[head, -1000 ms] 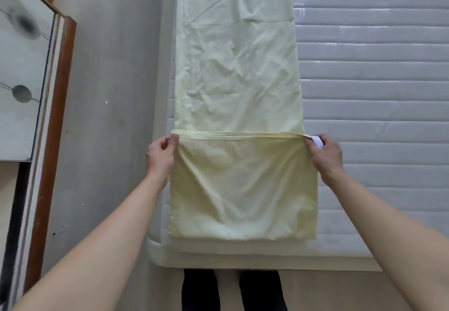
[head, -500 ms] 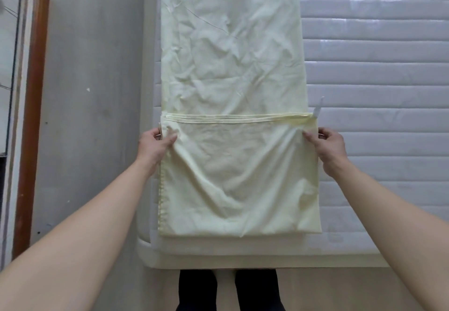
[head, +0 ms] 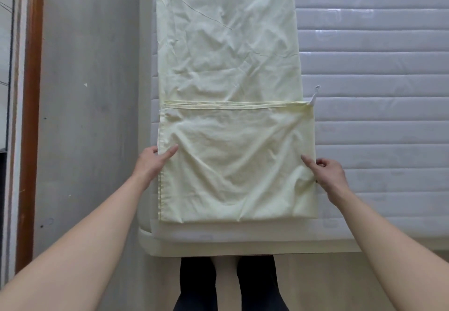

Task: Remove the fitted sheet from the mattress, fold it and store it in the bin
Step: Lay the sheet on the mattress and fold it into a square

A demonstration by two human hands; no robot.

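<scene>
Pale yellow cotton fitted sheet (head: pixel 230 67) lies as a long narrow strip down the left part of the white quilted mattress (head: pixel 376 92), its near end folded back over itself into a squarish flap (head: pixel 238 165). I note fine creases and soft diagonal wrinkles across the fabric, which looks thin and matte; the flap's far edge shows a stacked, stitched hem running straight across, and a small white fabric tag (head: pixel 314 95) sticks out at its right corner onto the mattress. The flap's left edge has a seamed border running toward me. My view of the left hand (head: pixel 151 162) shows it at the flap's left edge, thumb extended flat on top of the cloth and the fingers at or under the edge; I cannot tell whether they pinch it. The right hand (head: pixel 326 172) sits at the flap's right edge, one finger stretched out onto the fabric, the others loosely curled beside it; a grip is not plain here either. Hands are well apart, one on each side of the flap. The mattress surface is ribbed in horizontal padded channels with a slight sheen, and its rounded near corner overhangs the grey concrete-like floor (head: pixel 85 92). A wood-framed panel (head: pixel 30 116) stands at far left. Dark-trousered legs (head: pixel 228 284) show below the mattress edge.
</scene>
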